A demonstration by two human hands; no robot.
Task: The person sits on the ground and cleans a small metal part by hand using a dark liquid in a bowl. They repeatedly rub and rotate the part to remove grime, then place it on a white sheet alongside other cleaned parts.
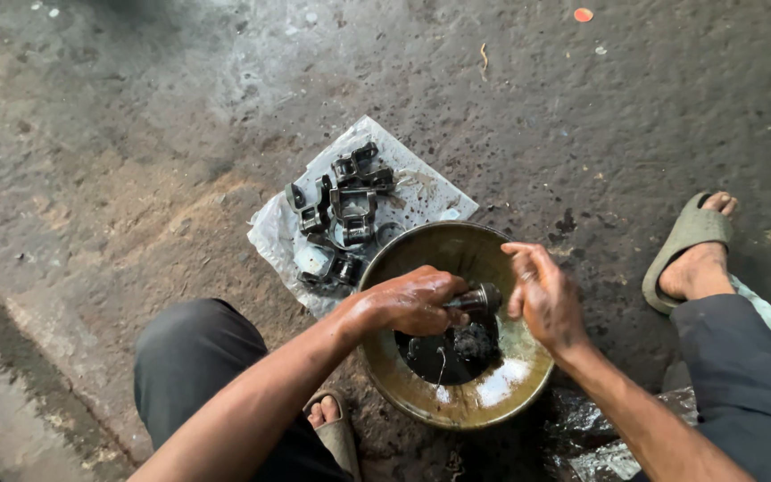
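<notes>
A round metal bowl [457, 245] stands on the ground between my knees, with dark oily liquid and a black part [472, 343] lying in its bottom. My left hand [408, 302] is closed around a small dark cylindrical metal part [477, 298] and holds it over the bowl. My right hand [542, 295] is at the other end of that part, fingers curled and oily; whether it grips anything is hard to see.
Several black metal parts [343, 214] lie on a crumpled plastic sheet [421, 192] just beyond the bowl. My sandalled right foot [693, 250] rests at the right, my left foot [327, 419] under the bowl's near edge. Stained concrete lies all around.
</notes>
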